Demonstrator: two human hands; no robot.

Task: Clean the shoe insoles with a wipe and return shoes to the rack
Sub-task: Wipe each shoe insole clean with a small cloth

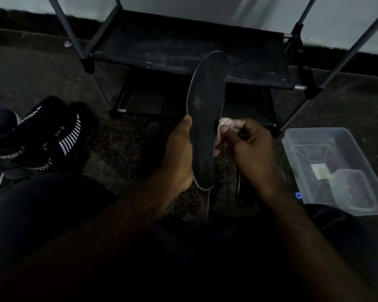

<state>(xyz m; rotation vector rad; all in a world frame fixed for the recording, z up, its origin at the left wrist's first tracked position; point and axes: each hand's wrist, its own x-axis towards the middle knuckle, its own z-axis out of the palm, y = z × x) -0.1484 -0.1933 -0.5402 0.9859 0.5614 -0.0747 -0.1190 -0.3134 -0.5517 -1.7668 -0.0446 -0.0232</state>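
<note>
Insole wipe-down — both hands busy
L hand grips black insole upright; R hand pinches wipe at its edge.

The insole is seen to be black with a thin grey edge. The wipe is white. The shoes are black, marked with white stripes and white letters. The rack is black with grey poles. The box is clear.

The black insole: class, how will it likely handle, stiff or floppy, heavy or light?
Probably light: the left hand alone seems to support the insole. It looks thin, so likely bendy, yet it stands upright above the grip, suggesting some stiffness.
</note>
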